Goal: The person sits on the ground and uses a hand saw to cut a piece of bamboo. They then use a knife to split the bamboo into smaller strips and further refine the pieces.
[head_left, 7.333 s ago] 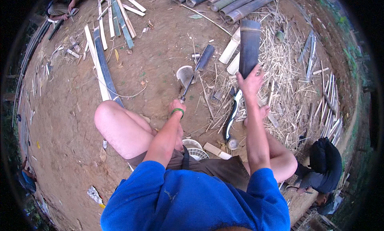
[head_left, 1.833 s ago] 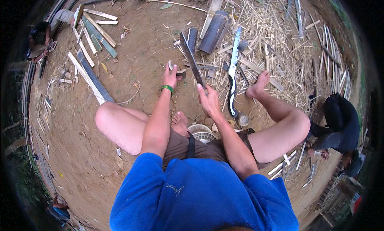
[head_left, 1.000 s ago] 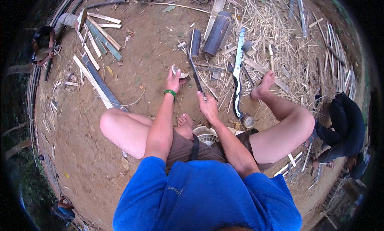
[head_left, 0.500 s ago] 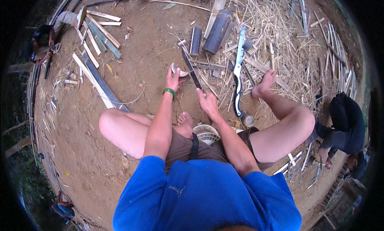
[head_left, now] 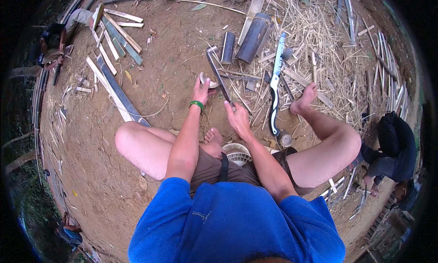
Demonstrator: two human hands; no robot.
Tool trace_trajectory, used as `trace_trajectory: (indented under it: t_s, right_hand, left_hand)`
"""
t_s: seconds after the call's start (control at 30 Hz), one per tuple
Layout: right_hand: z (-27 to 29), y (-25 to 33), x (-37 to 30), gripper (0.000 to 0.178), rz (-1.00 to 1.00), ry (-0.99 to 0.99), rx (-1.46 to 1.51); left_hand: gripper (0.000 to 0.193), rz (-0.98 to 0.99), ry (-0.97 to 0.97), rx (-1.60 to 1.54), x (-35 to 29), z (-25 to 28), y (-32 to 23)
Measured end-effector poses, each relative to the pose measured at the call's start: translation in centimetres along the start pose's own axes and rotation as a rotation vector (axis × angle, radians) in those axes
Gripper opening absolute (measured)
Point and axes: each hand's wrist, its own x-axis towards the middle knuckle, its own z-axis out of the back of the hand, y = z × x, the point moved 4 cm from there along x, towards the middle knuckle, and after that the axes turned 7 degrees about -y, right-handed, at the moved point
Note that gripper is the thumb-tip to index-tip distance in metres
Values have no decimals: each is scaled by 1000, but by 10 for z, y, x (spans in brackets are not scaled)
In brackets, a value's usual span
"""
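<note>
My left hand, with a green band at its wrist, grips a short, pale, rounded piece that looks like cut bamboo. Part of that piece is hidden by the fingers. In my right hand is the handle of a long knife. Its dark blade points forward and slightly left, with the tip farthest from me. The blade passes close to the right side of the pale piece; whether they touch I cannot tell. Both hands are above the bare soil in front of my folded legs.
A folding saw lies right of the knife, near a glass jar. Dark bamboo tubes and scattered shavings lie ahead. Split bamboo strips are at left. A person crouches at right; another sits at far left.
The whole view has shifted a little, so everything appears slightly farther right. Both hands keep their holds, and the knife blade looks slightly turned.
</note>
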Motion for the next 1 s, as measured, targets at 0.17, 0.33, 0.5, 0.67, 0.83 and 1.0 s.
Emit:
trace_trajectory:
  t_s: [0.17,0.33,0.5,0.67,0.83,1.0]
  right_hand:
    - [-3,5,12,61,-20,85,-47]
    - [-25,-44,18,65,-45,128,-160]
    - [-48,-94,42,74,-130,169,-222]
    - [-42,-79,72,73,-92,258,-328]
    - [-35,-34,35,70,-50,278,-213]
    - [-40,-154,44,71,-360,236,-95]
  left_hand:
    - [71,-71,27,50,6,12,-1]
    - [73,-18,29,53,-2,12,5]
    - [79,8,-5,2,-2,9,0]
    - [75,31,-38,-2,3,2,-6]
    - [54,34,-97,-2,1,50,-14]
    - [66,56,-47,29,-12,-19,-2]
